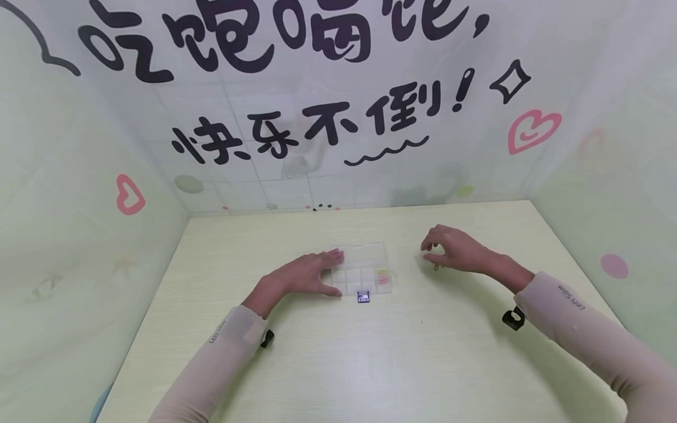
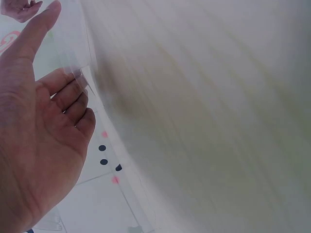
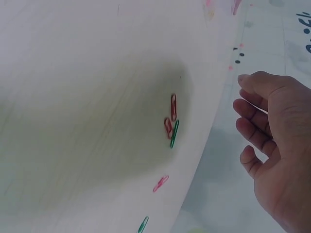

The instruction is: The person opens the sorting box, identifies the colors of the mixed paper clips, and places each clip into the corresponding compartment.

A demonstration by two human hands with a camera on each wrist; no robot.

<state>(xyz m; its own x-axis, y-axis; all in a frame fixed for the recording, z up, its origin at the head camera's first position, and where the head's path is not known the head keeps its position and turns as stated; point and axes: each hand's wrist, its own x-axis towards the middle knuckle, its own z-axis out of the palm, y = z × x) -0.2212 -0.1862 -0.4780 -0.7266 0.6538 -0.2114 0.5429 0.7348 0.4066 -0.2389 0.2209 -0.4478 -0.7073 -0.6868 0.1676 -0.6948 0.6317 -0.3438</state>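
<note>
Both hands hold nothing: left hand (image 1: 307, 275) flat against the clear organizer box (image 1: 370, 254), right hand (image 1: 455, 249) loosely curled above paper clips (image 3: 171, 121).

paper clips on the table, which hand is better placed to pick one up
Right. The right hand hovers with loosely curled fingers just above the paper clips, holding nothing. The left hand lies flat against the clear compartment box, farther away.
</note>
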